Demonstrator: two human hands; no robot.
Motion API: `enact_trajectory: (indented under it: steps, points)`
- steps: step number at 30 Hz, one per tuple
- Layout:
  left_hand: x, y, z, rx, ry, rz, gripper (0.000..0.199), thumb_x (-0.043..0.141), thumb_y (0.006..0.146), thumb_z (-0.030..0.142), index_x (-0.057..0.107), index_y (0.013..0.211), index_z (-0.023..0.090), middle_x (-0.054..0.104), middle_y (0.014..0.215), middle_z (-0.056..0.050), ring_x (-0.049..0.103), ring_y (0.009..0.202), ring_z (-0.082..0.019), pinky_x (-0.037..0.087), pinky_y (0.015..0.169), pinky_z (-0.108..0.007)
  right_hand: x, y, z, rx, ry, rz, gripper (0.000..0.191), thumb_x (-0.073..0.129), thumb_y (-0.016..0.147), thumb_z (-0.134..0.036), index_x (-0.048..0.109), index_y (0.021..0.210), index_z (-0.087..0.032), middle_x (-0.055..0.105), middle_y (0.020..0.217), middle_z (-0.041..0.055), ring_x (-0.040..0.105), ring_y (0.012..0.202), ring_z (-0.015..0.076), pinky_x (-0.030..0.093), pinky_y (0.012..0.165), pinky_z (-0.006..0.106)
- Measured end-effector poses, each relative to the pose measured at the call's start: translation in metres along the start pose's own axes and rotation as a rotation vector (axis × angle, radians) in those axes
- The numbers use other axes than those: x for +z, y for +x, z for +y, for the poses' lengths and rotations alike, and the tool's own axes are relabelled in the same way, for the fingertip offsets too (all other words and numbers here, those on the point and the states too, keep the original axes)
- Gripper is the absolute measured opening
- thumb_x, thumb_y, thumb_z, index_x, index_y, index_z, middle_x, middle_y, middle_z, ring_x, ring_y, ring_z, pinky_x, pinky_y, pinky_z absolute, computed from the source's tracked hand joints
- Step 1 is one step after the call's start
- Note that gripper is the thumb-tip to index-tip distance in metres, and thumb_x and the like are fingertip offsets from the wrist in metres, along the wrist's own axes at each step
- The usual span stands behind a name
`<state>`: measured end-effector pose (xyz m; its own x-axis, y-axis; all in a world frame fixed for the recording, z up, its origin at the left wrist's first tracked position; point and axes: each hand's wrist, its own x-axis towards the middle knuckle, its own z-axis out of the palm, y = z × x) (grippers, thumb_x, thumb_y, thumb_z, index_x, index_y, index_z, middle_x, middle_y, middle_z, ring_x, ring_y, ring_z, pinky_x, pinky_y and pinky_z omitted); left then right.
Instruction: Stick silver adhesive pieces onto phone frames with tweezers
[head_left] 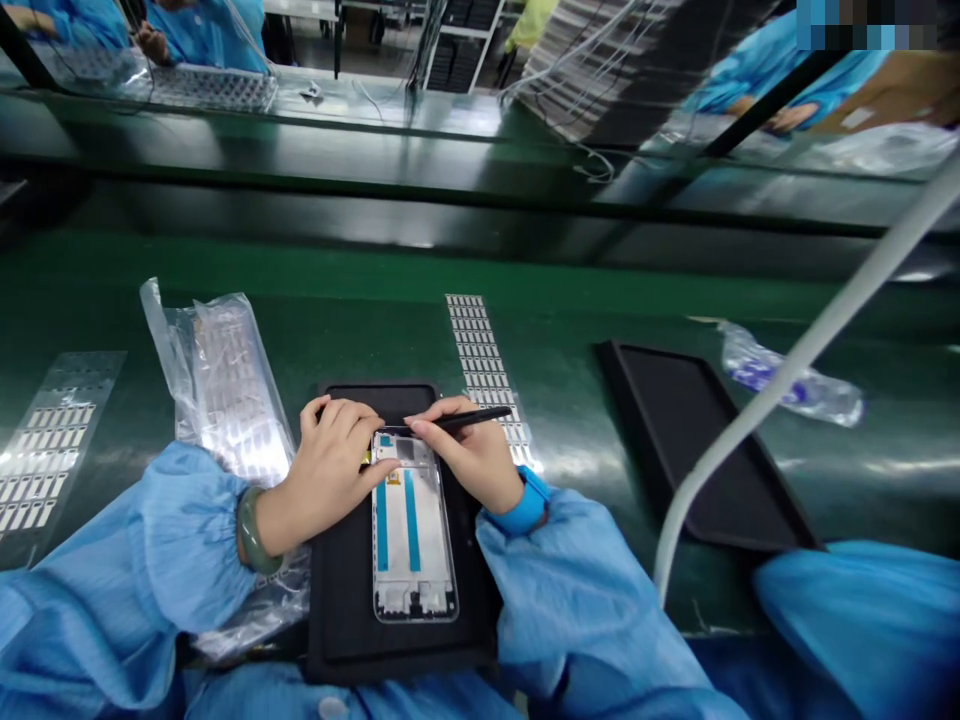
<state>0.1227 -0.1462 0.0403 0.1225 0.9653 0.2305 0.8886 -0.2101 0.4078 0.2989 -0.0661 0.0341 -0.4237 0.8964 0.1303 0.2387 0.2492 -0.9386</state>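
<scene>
Green bench (pixel 375 340) is filling mid-frame; left hand (pixel 324 472) is curling over the shell (pixel 396 540), can't tell if gripping; right hand (pixel 480 455) is pinching a tool (pixel 487 413). Shell's looking light, stiff, scratchable: edges only.

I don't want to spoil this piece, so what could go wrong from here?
The black pen-like tool in the right hand could slip and scratch the phone frame. The thumb of the left hand is close to the small gold part and might nudge it. The frame lies on a black tray, where uneven pressure could make it slide.
</scene>
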Motion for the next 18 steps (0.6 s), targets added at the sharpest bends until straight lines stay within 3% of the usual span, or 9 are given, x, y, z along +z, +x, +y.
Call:
enact_trajectory:
  steps: [8,14,18]
  points:
    - [0.0008,-0.0007,-0.0029,0.008,0.01,0.0,0.034,0.057,0.084,0.043,0.056,0.106,0.018,0.059,0.104,-0.005,0.051,0.104,-0.023,0.022,0.103,-0.048,0.0057,0.0035,0.0039,-0.195,-0.114,-0.057,0.009,0.064,0.083,-0.03,0.061,0.086,-0.022,0.068,0.085,0.0024,0.066,0.081,0.0186,0.053,0.073,0.033]
    - [0.0015,-0.0008,-0.0028,0.007,0.018,-0.004,0.032,0.059,0.083,0.041,0.056,0.106,0.018,0.059,0.105,-0.005,0.051,0.105,-0.022,0.023,0.104,-0.048,0.0049,-0.0028,-0.0034,-0.497,-0.252,-0.184,0.005,0.061,0.085,-0.02,0.062,0.089,-0.022,0.07,0.091,0.0038,0.065,0.088,0.0184,0.053,0.079,0.034]
    - [0.001,-0.0012,-0.0028,0.018,0.022,0.002,0.033,0.057,0.084,0.042,0.056,0.107,0.017,0.06,0.105,-0.005,0.052,0.104,-0.022,0.022,0.104,-0.048,0.0035,-0.0041,-0.0001,-0.366,-0.15,-0.04,0.008,0.065,0.082,-0.023,0.06,0.088,-0.023,0.069,0.09,0.0034,0.066,0.085,0.0177,0.054,0.077,0.032]
